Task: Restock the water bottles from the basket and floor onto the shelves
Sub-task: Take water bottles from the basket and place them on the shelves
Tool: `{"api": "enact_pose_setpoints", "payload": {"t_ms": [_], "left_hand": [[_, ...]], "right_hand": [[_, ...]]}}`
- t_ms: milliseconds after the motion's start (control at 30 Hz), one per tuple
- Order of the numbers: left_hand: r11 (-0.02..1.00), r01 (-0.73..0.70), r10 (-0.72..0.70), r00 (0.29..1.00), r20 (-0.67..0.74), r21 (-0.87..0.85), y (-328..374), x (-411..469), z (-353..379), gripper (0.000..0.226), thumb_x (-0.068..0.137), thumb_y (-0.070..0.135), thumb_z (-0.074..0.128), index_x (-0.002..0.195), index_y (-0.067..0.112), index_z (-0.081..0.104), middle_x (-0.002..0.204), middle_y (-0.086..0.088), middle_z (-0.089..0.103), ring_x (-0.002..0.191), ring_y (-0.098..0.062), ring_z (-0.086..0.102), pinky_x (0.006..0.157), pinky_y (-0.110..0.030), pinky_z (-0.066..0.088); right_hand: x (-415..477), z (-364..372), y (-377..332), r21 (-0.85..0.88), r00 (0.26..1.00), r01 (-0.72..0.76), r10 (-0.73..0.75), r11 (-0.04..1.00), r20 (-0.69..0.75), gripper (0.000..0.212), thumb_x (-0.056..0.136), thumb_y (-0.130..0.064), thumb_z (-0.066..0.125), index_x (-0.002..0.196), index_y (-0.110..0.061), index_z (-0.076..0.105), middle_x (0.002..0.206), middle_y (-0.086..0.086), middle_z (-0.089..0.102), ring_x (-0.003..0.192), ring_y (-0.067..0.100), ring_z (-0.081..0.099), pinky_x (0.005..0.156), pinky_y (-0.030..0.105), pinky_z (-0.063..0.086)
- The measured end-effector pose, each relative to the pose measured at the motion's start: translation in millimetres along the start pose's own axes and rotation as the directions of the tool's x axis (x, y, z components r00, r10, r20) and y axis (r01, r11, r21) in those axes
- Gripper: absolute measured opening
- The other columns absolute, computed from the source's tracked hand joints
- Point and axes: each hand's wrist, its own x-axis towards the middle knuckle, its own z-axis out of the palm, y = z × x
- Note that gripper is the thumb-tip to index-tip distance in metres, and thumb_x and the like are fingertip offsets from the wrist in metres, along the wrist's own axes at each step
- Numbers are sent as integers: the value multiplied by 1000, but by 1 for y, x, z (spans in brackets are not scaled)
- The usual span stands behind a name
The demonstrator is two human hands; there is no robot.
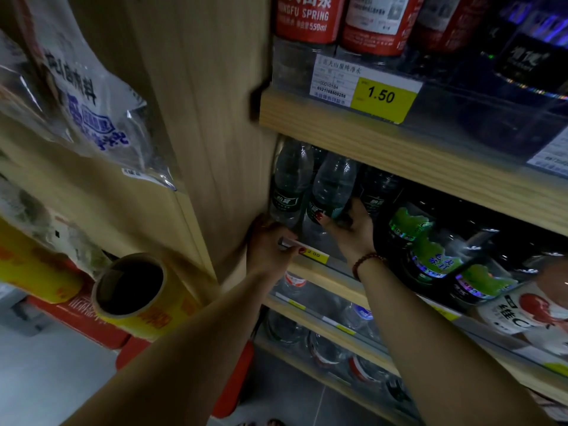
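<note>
Dim shop, wood shelf | clear water bottle clasped at label by right hand, fingers wrapped | left hand pressed on shelf lip below, holding nothing | btl judged full, heavy, slick; mid-body hold best.

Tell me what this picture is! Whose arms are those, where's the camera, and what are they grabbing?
There is no machine here. The arms belong to a person wearing a camera on their head, so you see what they see, looking down at shop shelves. The right hand is wrapped around a clear water bottle with a dark green label, standing among others like it on the middle shelf. The left hand rests by the shelf's front edge, beside another bottle; I can't tell whether it grips anything. Above are red-labelled bottles and a yellow price tag reading 1.50. To the right stand dark bottles with green labels. More bottles sit on the lower shelves.
</note>
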Motion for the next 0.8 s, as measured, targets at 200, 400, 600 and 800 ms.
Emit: {"api": "enact_pose_setpoints", "payload": {"t_ms": [200, 400, 600, 800], "left_hand": [[998, 56, -56, 998, -2, 12, -5, 1, 4, 22, 63, 22, 87, 77, 20, 72, 90, -1, 67, 98, -19, 57, 81, -16, 32], [999, 45, -45, 999, 10, 3, -7, 1, 5, 22, 65, 23, 86, 82, 22, 72, 98, -1, 66, 100, -18, 58, 85, -28, 47], [997, 63, -59, 995, 86, -40, -4, 1, -2, 24, 73, 23, 83, 95, 20, 73, 102, -1, 69, 94, -14, 62, 84, -24, 46], [996, 6, 6, 991, 133, -87, -7, -1, -13, 31, 75, 26, 81, 104, 17, 73, 106, -3, 70, 97, -17, 65, 91, -33, 51]], "right_hand": [[5, 6, 7, 14, 999, -10, 9, 1000, 31, 56, 78, -13, 76, 129, -14, 51, 120, -1, 62, 114, 12, 58, 89, 19, 49], [7, 5, 11, -48, 997, -18, 22, 999, 76, 53, 81, -20, 74, 128, -22, 51, 127, 0, 61, 117, 14, 57, 100, 37, 48], [6, 3, 5, -167, 996, -4, 19, 986, 86, 54, 84, -25, 71, 133, -21, 50, 127, 1, 60, 117, 17, 56, 100, 36, 47], [-7, -4, -4, -412, 999, -25, 36, 911, 18, 49, 80, -35, 72, 124, -18, 57, 125, 0, 61, 114, 17, 57, 86, 26, 46]]}}
